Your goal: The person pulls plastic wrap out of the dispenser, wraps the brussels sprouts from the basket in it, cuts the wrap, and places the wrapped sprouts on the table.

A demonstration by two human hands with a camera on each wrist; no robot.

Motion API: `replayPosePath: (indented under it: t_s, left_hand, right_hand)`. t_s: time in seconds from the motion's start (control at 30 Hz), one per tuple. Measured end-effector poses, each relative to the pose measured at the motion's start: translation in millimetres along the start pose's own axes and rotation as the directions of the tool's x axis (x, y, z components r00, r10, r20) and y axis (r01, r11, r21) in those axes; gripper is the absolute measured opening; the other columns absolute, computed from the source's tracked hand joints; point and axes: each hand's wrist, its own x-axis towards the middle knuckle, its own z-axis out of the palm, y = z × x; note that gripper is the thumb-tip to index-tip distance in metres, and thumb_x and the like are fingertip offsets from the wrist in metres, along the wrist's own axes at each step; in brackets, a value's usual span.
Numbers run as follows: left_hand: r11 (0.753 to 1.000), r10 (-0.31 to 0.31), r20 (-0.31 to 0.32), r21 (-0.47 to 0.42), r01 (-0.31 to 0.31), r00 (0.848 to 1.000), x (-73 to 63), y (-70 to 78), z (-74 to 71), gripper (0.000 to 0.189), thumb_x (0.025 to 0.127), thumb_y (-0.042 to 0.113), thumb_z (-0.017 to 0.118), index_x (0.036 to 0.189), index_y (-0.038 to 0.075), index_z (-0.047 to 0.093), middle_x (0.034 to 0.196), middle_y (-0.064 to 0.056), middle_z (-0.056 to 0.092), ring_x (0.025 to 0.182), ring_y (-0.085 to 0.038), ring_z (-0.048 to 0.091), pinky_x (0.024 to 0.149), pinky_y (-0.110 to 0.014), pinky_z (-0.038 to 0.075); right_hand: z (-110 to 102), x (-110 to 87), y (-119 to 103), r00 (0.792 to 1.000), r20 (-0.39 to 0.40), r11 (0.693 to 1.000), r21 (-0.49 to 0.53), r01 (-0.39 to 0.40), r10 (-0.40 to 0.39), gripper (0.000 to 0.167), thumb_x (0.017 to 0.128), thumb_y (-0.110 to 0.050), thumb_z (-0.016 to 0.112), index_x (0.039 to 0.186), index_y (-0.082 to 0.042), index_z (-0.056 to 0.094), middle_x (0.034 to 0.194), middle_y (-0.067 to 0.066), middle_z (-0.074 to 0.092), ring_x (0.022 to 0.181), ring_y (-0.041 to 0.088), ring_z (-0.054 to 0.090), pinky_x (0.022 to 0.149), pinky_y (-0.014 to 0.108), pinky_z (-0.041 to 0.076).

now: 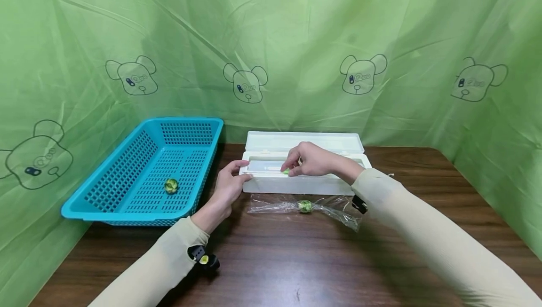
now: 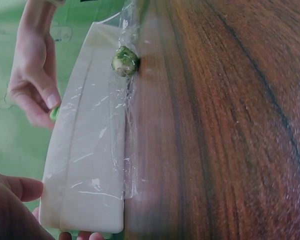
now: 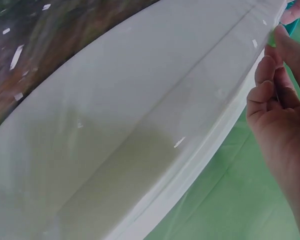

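Gripping left end of a white box [image 1: 296,185] with the left hand [image 1: 226,184]; pinching a small green tab [image 1: 286,171] at the box's top between the fingers of the right hand [image 1: 315,159]. See box standing on the wood-grain bench [image 1: 271,269], lid [image 1: 302,141] swung back. See clear film [image 1: 271,206] just in front of it, bunched around a green sprout [image 1: 305,206]; second sprout [image 1: 171,186] in the blue basket [image 1: 118,219], left. Can make out bear heads [image 1: 360,86] printed on the green cloth [image 1: 296,29] behind, with short lettering; cannot read it surely.

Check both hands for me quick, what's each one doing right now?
Left hand: holding the white box at its left end.
Right hand: pinching a small green piece.
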Motion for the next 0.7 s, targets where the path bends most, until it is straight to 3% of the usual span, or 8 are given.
replayPosePath:
  t_s: [0.53, 0.7]
  left_hand:
    - [1.0, -0.004, 0.011, 0.006, 0.004, 1.0, -0.3, 1.7, -1.7, 0.039, 0.096, 0.002, 0.068, 0.135, 0.004, 0.065, 0.136, -0.02, 0.054, 0.116, -0.032, 0.054, 0.094, -0.041, 0.047]
    - [1.0, -0.006, 0.011, 0.012, 0.006, 1.0, 0.2, 0.4, -1.0, 0.039, 0.096, 0.002, 0.068, 0.135, 0.005, 0.065, 0.136, -0.02, 0.054, 0.118, -0.033, 0.053, 0.096, -0.042, 0.046]
  right_hand:
    - [-19.8, -51.2, 22.1, 0.999, -0.021, 0.999, -0.005, -0.032, 0.032, 0.016, 0.09, 0.002, 0.079, 0.105, -0.004, 0.083, 0.09, 0.0, 0.074, 0.071, 0.016, 0.058, 0.064, 0.026, 0.047]
    - [-25.8, -67.1, 27.3, 0.997, -0.029, 0.997, -0.011, -0.074, 0.074, 0.017, 0.089, 0.003, 0.08, 0.104, -0.005, 0.083, 0.09, -0.001, 0.075, 0.069, 0.017, 0.057, 0.063, 0.025, 0.046]
